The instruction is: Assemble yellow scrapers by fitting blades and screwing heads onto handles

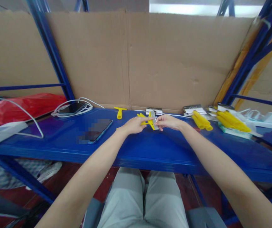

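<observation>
Two parts met above the blue table (150,152): your left hand (134,125) had its fingers closed on the yellow T-shaped handle (151,123); your right hand (166,121) pinched the gray flat plate (153,116) at its crossbar. Square edges and even finger pressure probably suited this alignment.

Cardboard sheets (159,60) behind blue metal shelving (49,47); dark red floor (107,180).

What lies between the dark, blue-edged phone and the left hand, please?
Between the phone and the left hand, the head view shows a bare stretch of blue tabletop; a yellow T-shaped plastic piece sits farther back.
</observation>
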A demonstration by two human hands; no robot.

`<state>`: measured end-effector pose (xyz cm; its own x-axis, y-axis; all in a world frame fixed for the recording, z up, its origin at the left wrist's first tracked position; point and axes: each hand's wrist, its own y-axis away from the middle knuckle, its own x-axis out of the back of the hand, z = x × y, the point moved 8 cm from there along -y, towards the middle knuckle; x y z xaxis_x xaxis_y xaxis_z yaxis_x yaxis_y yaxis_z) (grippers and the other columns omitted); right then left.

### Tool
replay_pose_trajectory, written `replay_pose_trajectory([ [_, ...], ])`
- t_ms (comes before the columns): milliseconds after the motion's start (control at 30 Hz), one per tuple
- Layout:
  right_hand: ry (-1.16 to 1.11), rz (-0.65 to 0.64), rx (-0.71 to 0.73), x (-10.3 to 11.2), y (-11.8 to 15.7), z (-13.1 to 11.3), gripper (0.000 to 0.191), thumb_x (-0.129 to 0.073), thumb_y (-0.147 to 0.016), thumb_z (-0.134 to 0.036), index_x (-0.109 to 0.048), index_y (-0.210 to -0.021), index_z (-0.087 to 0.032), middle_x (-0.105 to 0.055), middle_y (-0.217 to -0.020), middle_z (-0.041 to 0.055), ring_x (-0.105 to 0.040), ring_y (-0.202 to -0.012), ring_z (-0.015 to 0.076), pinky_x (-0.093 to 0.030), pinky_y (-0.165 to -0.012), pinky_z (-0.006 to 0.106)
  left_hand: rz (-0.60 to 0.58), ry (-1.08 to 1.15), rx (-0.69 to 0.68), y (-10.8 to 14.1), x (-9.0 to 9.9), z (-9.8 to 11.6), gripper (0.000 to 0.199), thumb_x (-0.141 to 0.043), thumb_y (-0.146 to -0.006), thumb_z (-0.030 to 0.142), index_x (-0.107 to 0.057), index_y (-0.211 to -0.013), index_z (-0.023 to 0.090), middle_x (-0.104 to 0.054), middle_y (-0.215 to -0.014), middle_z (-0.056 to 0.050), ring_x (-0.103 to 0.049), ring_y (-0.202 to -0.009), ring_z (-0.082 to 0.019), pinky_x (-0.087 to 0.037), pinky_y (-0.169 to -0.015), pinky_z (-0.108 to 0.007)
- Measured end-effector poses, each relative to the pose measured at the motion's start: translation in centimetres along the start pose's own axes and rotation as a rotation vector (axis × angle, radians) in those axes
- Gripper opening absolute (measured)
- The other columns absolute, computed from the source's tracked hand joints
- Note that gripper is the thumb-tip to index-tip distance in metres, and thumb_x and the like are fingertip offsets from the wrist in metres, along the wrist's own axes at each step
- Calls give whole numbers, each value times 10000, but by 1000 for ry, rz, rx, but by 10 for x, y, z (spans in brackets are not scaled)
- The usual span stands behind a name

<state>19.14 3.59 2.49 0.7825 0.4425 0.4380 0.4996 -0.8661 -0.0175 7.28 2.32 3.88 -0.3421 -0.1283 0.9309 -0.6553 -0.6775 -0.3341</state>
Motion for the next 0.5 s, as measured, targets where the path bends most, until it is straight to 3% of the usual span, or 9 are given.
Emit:
replay_pose_trajectory([
  [367,-170,-205,-170,-11,5,22,152,-712,-698,-201,-578,-706,-129,-648,-611,19,-617,-540,105,-499,-564,224,-148,88,-16,1,-12,8,533,-527,-792,131,-487,-1306,265,-566,-1283,-54,-570,-1092,-201,-410,-922,-308],
  [500,-288,-151,-161,-4,6,21,100,-649,-771,-169,-553,-752,-145,-647,-610,14,-630,-548,118,-539,-588,257,-202,111,-14,3,-14,14,518,-552,-780,133,-515,-1283,253,-602,-1236,-55,-604,-1007,-196,-428,-878,-293],
])
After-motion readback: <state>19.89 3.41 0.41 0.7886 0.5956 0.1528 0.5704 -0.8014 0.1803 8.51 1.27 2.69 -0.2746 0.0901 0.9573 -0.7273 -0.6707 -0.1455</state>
